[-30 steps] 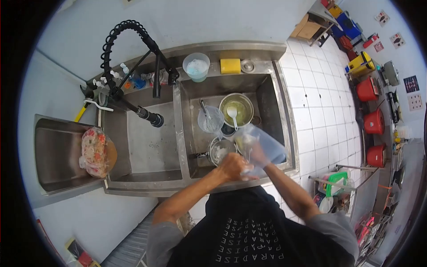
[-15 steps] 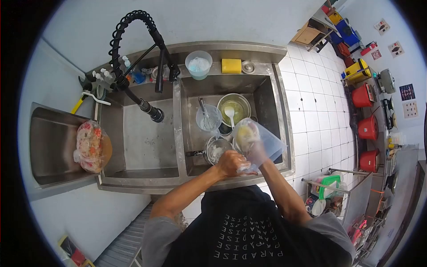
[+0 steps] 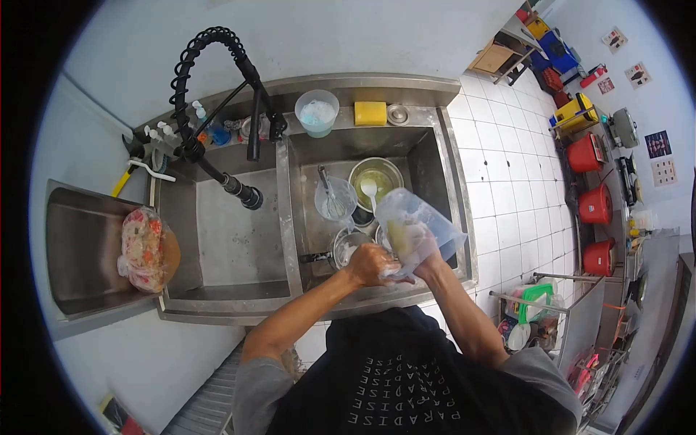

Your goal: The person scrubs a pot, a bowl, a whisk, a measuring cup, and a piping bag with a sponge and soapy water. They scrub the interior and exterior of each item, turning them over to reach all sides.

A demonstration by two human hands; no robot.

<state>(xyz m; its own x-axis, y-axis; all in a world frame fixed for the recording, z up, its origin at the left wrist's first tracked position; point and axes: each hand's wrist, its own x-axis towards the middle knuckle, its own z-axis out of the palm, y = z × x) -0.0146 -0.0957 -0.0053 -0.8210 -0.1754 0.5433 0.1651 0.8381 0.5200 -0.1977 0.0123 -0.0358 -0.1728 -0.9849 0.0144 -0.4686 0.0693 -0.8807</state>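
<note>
My left hand (image 3: 370,266) is closed on the near end of a translucent plastic jug (image 3: 439,230), which lies tilted over the right sink basin. Suds cling to these fingers. Inside the jug is my right hand (image 3: 419,250), blurred through the cloudy wall, pressing a yellow-green sponge (image 3: 396,235) against the inner side. Below them in the basin sits a small pot (image 3: 344,250) with a black handle. Beyond it stand a clear jug (image 3: 326,206) with a whisk (image 3: 331,192) and a metal bowl (image 3: 395,168) of yellowish liquid with a white spoon (image 3: 370,190).
A tub of suds (image 3: 317,116), a yellow sponge block (image 3: 370,114) and a metal lid (image 3: 397,114) line the back ledge. The black spring faucet (image 3: 250,130) arches over the left basin (image 3: 235,225). A bag of food scraps (image 3: 145,250) lies far left.
The jug has turned slightly and its wall shows more toward me. My right hand and the sponge have shifted within it. My left hand keeps its hold; the whole view has moved a little.
</note>
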